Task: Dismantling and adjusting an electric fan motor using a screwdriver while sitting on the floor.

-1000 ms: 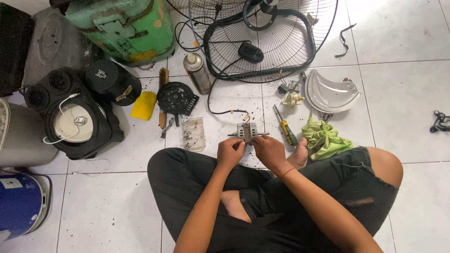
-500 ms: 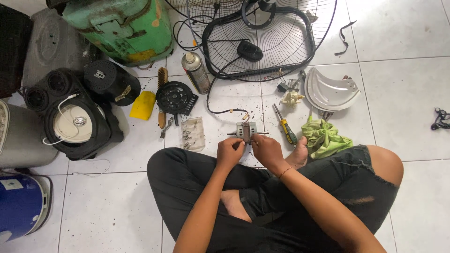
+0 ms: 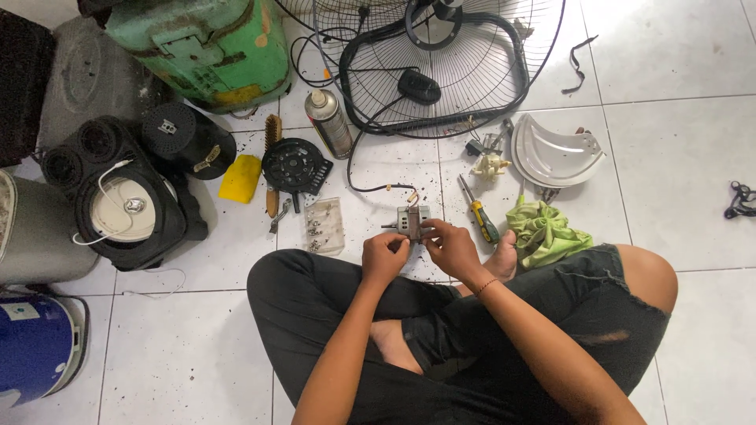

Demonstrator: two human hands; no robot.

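Seen from above, cross-legged on a white tiled floor [image 3: 693,197] speckled with dark grit.

At far left, a blue drum [image 3: 35,342] cut by the frame edge, a grey canister [image 3: 31,232] above it. Next to these, a black speaker box [image 3: 118,197] with a pale round cone and a white lead draped over it. Behind, a battered green machine housing [image 3: 209,47]. Just right of the speaker, a black round cap [image 3: 185,140], then a yellow cloth [image 3: 240,179], a wooden-handled wire brush [image 3: 272,161] and a black vented disc [image 3: 294,167]. A spray can [image 3: 328,122] lying tilted beside the disc. A clear bag of small parts [image 3: 324,225] flat on the tile below.

At centre, left hand [image 3: 384,256] and right hand [image 3: 450,245] both raised in front of the knees, fingers [image 3: 429,230] curled and pinched onto a small metal motor [image 3: 413,223] from either side; motor held just above the floor, a thin black wire running from it up toward the wire fan guard [image 3: 441,63].

Right of the hands, a yellow-handled screwdriver [image 3: 480,216] on the floor, a crumpled green rag [image 3: 543,232] touching the knee, a white curved plastic cover [image 3: 555,153] above it, small loose fittings [image 3: 488,157] near it. At far right, a black tangle [image 3: 740,201], too small to tell what.
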